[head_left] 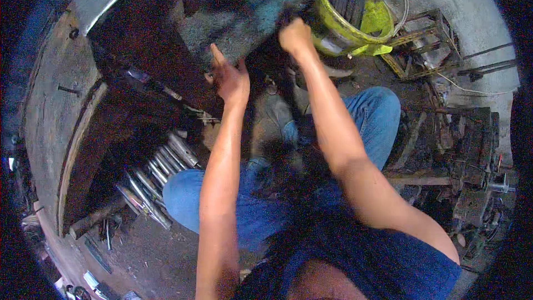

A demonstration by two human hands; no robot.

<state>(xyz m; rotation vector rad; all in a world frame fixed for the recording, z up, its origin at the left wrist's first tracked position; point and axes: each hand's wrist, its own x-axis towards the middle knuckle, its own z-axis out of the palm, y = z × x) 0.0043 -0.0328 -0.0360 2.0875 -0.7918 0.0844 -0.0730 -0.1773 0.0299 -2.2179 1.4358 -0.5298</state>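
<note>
Both your hands up at the big dark greasy metal slab [233, 16].
L hand [230, 78] open, fingers spread, pressing slab's lower edge; R hand [295, 36] fisted at slab's right edge, w/ contents hidden, just left of yellow plastic bucket [355, 33].

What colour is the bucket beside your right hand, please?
The bucket is yellow-green, seen in the head view.

Yellow bucket [355, 28] and dark slab [166, 61] crowd the hands.

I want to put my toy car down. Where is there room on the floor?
Bare floor lies below the row of metal wrenches, beside the left knee. The right side is crowded with metal parts, and a yellow bucket fills the top.
</note>
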